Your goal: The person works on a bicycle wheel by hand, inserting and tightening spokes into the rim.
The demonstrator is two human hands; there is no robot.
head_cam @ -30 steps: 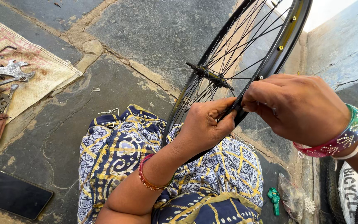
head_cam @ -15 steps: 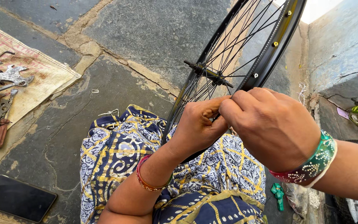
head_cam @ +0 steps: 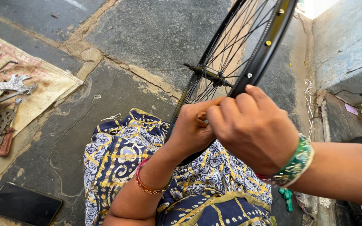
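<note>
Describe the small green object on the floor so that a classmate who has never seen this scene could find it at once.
Start at the black bicycle wheel both hands work on, then drop past the right hand and its green bangle. Beside the patterned blue cloth lies a small green plastic piece, the only bright green thing on the grey stone.

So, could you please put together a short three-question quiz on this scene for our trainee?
1. True or false: both hands, the left hand and the right hand, meet at the rim of the bicycle wheel.
2. Where does the dark phone lie?
A. on the lap
B. on the stone floor at lower left
C. on the wheel hub
3. Fill in: the wrenches rest on a ____ at the left edge.

Key
1. True; whether the fingers pinch anything small there is hidden.
2. B
3. Woven sack spread flat on the floor.
</note>
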